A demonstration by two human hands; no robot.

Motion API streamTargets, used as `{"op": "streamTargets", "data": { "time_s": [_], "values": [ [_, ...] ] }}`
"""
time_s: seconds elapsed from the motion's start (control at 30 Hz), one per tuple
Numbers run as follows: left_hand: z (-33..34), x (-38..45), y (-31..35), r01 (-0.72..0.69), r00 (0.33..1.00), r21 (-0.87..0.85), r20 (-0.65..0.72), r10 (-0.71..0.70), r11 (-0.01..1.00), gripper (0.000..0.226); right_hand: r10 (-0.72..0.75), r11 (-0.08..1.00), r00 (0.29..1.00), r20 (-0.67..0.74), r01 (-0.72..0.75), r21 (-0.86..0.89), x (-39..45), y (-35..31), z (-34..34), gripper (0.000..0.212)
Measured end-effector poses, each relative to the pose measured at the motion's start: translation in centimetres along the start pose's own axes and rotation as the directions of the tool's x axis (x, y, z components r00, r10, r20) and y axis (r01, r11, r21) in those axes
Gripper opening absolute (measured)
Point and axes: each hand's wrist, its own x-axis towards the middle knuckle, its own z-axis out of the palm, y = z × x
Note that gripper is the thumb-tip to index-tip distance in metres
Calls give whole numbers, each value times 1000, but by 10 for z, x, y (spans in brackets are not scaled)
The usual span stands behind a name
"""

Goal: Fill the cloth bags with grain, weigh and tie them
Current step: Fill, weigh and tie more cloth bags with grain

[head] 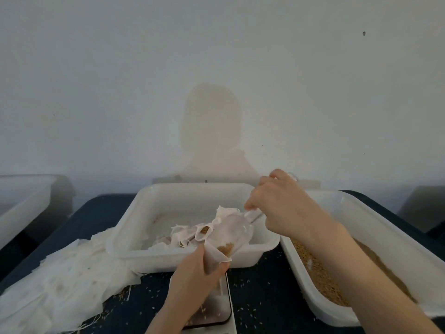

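Here the small white cloth bag (216, 255) is held up just above the near rim of the middle white plastic tray (192, 194), its mouth turned up and away toward the clear plastic scoop (234, 233) that pokes into it from the far right. A little brown grain (225, 249) shows through the scoop's lower end, right at the bag's opening. The scoop's long axis slopes down from its handle, upper right, to its lip, lower left, so the grain's path runs along that line into the bag. The left hand (192, 273) has its fingers curled round the bag's gathered lower part, thumb pinching the cloth; the right hand (274, 206) grips the scoop handle from above, fingers closed on it. In my judgement the pour depends on keeping the bag's mouth directly under the scoop's lip, and the left hand is the one nearer to correct that. Below the bag lies a flat scale with a glossy plate (216, 307). The grain supply sits in the white tray on the right (361, 213), and a heap of empty white cloth bags (60, 280) lies on the dark blue table (260, 290) to the left, with loose grains scattered about.
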Motion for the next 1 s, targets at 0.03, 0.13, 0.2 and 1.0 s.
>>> {"op": "streamTargets", "data": {
  "time_s": [0.03, 0.13, 0.2, 1.0],
  "values": [
    [0, 0, 0, 1, 1000, -12, -7, -1, 1000, 40, -3, 1000, 1000, -8, 3, -21, 0, -2, -1, 75],
    [-2, 0, 0, -17, 999, -42, -34, 15, 999, 46, 0, 999, 1000, -17, -1, -51, 0, -5, 1, 71],
    [-3, 0, 0, -22, 999, -38, -37, 20, 999, 47, 8, 998, 1000, -24, -9, -59, -1, -3, 4, 72],
    [-64, 72, -38, 189, 982, 227, -24, -189, 955, 22, 524, 717, 605, 599, -694, 73, -105, 83, 181, 24]
  ]
}}
